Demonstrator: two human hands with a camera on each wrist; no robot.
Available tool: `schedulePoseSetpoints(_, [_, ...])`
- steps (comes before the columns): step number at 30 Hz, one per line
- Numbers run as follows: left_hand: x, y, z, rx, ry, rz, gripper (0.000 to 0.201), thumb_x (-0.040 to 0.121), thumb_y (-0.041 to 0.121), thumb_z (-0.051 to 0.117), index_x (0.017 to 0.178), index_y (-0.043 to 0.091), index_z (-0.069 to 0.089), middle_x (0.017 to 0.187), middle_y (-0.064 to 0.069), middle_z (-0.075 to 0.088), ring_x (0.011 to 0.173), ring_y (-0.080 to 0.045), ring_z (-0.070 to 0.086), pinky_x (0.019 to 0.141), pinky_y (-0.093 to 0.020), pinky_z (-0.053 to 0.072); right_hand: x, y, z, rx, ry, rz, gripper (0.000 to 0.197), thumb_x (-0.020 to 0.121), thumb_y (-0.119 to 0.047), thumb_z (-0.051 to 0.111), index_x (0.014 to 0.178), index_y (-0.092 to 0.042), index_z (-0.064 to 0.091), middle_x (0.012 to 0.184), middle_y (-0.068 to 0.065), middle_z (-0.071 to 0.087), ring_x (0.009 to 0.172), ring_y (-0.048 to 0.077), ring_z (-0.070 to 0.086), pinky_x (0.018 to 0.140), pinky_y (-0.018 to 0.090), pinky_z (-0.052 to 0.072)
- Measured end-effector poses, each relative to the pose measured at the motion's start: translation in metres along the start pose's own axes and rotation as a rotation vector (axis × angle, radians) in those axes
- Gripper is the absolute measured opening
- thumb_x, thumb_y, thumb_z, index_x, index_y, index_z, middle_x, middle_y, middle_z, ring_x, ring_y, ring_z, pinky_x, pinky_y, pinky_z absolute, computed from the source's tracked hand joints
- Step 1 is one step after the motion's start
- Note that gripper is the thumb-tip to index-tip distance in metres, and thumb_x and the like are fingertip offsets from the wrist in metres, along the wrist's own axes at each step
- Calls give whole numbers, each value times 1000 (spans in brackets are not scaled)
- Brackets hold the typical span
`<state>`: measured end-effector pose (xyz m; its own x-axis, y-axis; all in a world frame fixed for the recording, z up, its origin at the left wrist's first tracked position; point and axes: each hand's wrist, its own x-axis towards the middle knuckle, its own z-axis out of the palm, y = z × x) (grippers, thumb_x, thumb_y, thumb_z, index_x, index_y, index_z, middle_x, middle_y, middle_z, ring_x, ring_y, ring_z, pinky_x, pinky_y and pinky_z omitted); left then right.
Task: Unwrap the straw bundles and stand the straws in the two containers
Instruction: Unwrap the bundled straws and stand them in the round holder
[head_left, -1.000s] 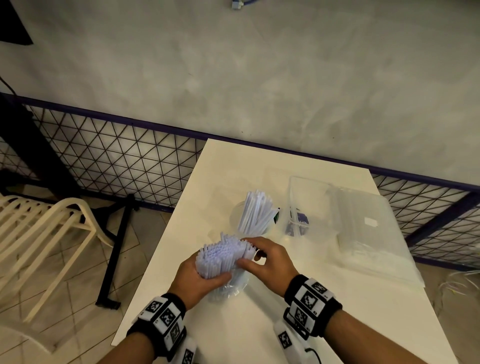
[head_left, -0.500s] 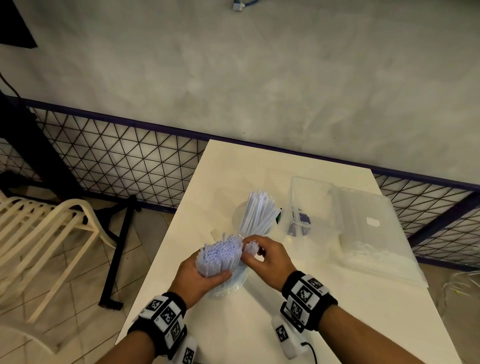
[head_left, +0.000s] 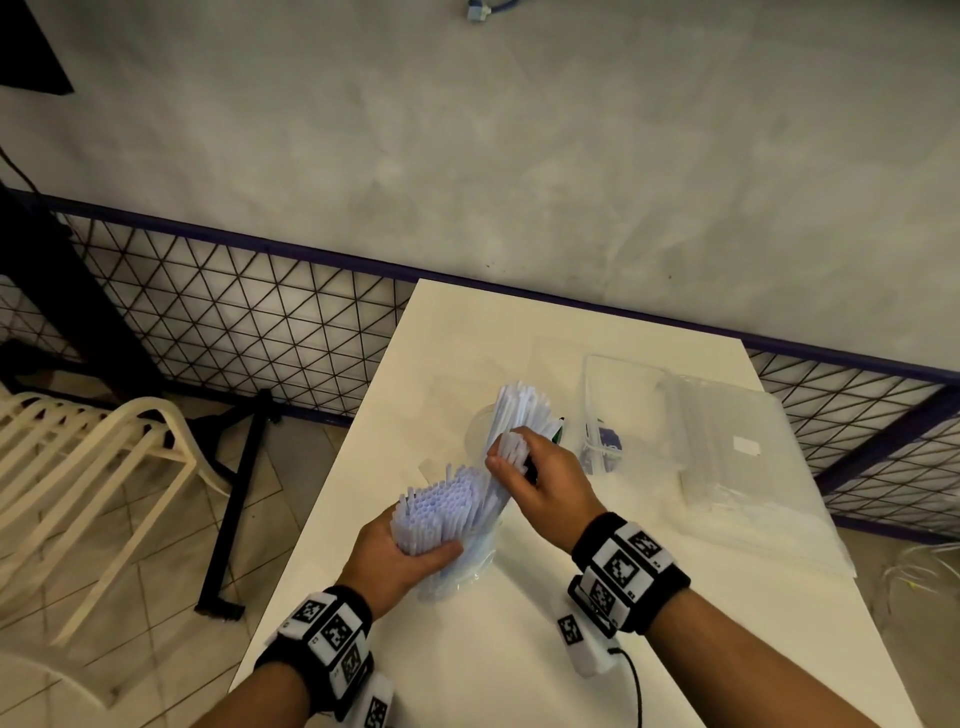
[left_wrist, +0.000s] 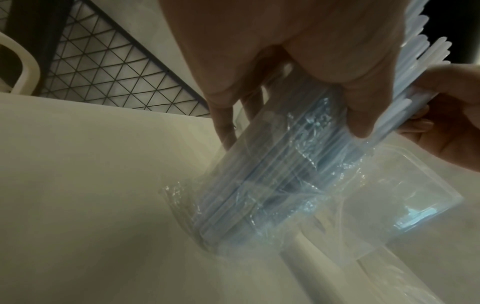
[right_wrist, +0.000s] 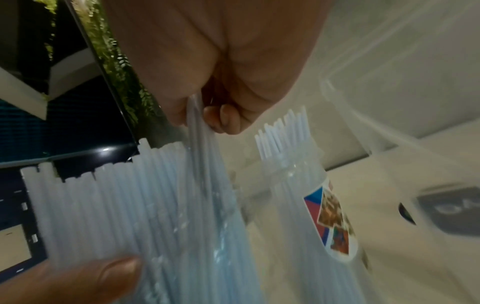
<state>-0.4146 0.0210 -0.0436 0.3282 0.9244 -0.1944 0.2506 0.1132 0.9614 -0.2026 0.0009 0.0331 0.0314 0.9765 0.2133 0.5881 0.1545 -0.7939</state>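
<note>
While the bundle of straws (head_left: 441, 512) stands tilted on the counter (head_left: 519, 649) near its 7 o'clock edge, the left hand (head_left: 395, 556) grips it about the middle, fingers (left_wrist: 363, 115) curled round the straws and the loose clear wrapper (left_wrist: 259, 195) that sags about the lower half. Item two: the right hand (head_left: 545, 483), at 1 o'clock from the bundle, pinches a small clutch of straws (head_left: 511, 449) by their upper ends, thumb and fingers closed on them, the clutch part-way out of the bundle. Item three: a clear container (right_wrist: 311, 197) with a coloured label, just beyond the bundle at 12 o'clock, already holding upright straws (head_left: 519, 410). Item four: a clear open tub (head_left: 623, 405) at 2 o'clock, contents unclear; whether it is the second container cannot be told. Item five: a flat clear bag (head_left: 737, 467) at 3 o'clock. Handling note, as a judgement: the straws look very light, thin-walled, smooth and easily kinked; they would slide against one another, so a small clutch is best taken near the top ends with a light all-round hold, the wrapper held back low down, where the film appears slippery and crumpled.
</note>
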Motion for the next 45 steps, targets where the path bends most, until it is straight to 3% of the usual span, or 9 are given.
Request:
schedulePoseSetpoints(6, [0,1,1,-10,-3,3,44,66,15,89,98,31,63,87,34,70,83,11,67,68,-3,50,22,-27,-34,-87,-45,-66,8,95,-27,62,91,-22,58,75,-11,62,68,2,57,65,17,43])
schedulePoseSetpoints(10, [0,1,0,-10,8,-3,44,65,18,89,101,25,65,88,14,74,83,7,68,68,-6,52,47,-50,-68,-76,-48,-125,10,94,-27,64,96,-17,63,84,-4,69,78,12,65,74,31,53])
schedulePoseSetpoints(14, [0,3,-1,-17,2,-4,45,66,18,89,103,25,65,95,9,73,85,6,68,69,-7,52,74,-63,-97,-39,-30,-163,16,93,-29,64,100,-15,65,92,0,71,87,18,68,81,39,55])
schedulePoseSetpoints(22, [0,1,0,-16,6,-12,48,66,19,89,108,22,66,98,8,74,87,3,69,71,-8,52,105,-45,-105,30,-98,-126,3,96,-14,61,98,-13,63,92,1,69,87,12,66,83,26,52])
schedulePoseSetpoints(28, [-2,4,2,-17,14,-11,45,67,13,88,105,24,65,93,12,73,85,9,68,69,-3,49,110,-20,-96,14,-84,-2,3,95,-13,61,97,-11,63,86,-2,66,66,-7,58,64,8,41])
schedulePoseSetpoints(33, [-2,4,2,-12,25,-15,46,67,14,88,107,17,67,95,8,73,85,6,68,69,-4,50,107,-1,-80,-12,-65,77,6,92,-18,68,95,-13,67,82,-7,66,65,-6,58,64,11,43])
schedulePoseSetpoints(38, [-2,3,1,-7,29,-25,48,66,17,89,109,16,68,95,7,74,87,3,69,70,-6,51,96,11,-60,-48,-79,141,15,88,-24,73,99,-15,70,95,3,72,88,19,67,80,30,53])
schedulePoseSetpoints(42, [-3,5,2,-6,27,-25,47,66,18,89,108,16,68,94,9,74,85,5,69,69,-6,51,89,15,-53,-59,-69,181,35,81,-26,80,114,-21,68,100,-7,70,81,3,61,72,22,48])
schedulePoseSetpoints(45, [-3,5,1,-9,32,-27,48,65,18,89,108,15,68,94,9,74,86,5,69,69,-5,51,87,17,-57,-68,-74,183,48,77,-28,83,121,-24,65,108,-7,69,81,9,62,71,15,46])
